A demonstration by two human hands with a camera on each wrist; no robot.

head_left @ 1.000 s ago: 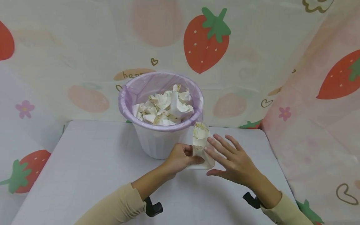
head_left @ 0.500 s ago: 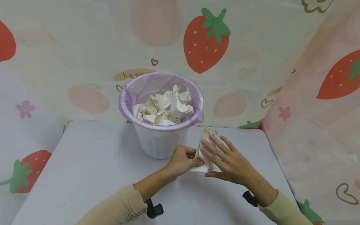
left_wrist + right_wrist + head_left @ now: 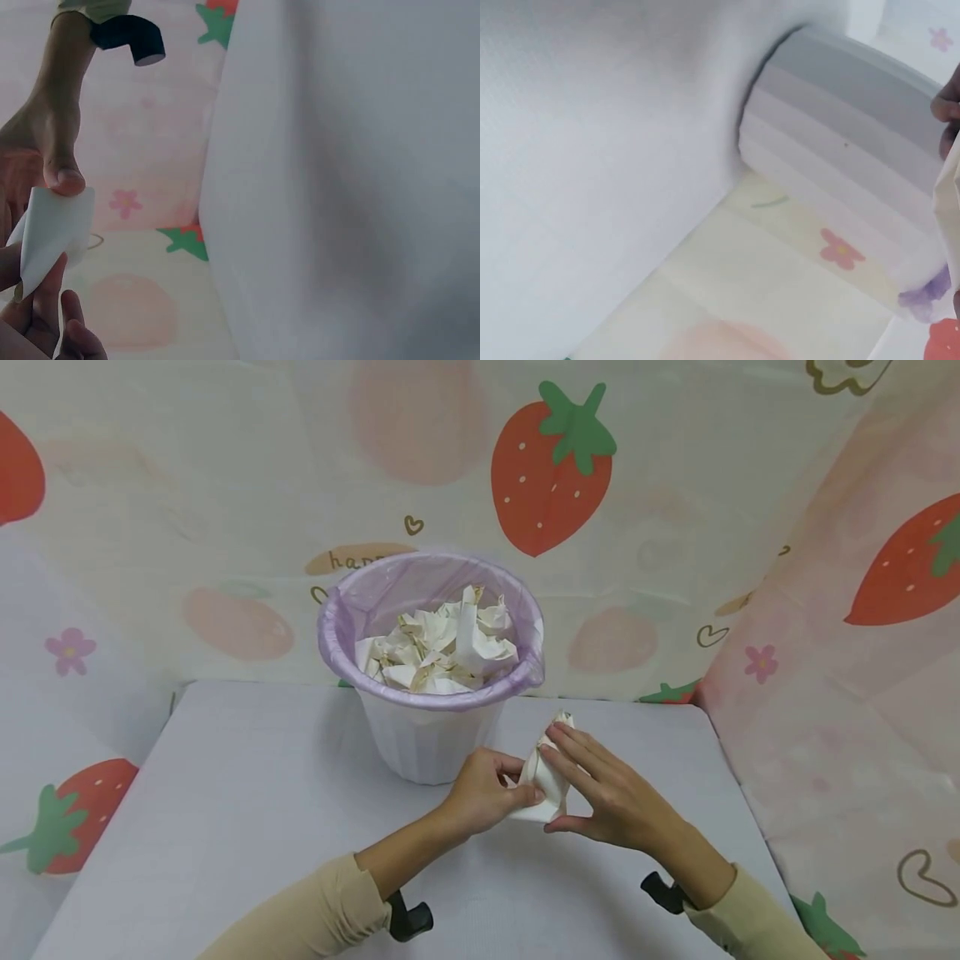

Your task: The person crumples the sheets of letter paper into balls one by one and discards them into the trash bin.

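Observation:
My left hand [image 3: 480,789] pinches a folded sheet of white paper [image 3: 546,783] between thumb and fingers. My right hand [image 3: 618,789] lies against the paper's right side, its fingers bending over the upper part and its thumb at the lower corner. In the left wrist view the right thumb touches the top edge of the paper [image 3: 58,225], while fingers of the left hand [image 3: 45,315] hold it from below. Only a strip of the paper [image 3: 949,202] shows in the right wrist view. The right palm is partly hidden.
Just behind the left hand stands a white ribbed bin [image 3: 420,743] with a purple liner [image 3: 435,701] folded over its rim. Several crumpled, brown-stained white papers [image 3: 442,647] fill it. A white-covered table [image 3: 247,827] lies below, with strawberry-print cloth [image 3: 675,527] behind and beside it.
The right fingers have closed in over the paper, folding its stained top down and tilting it right. The left hand keeps its pinch, nearly in place. The bin has not moved.

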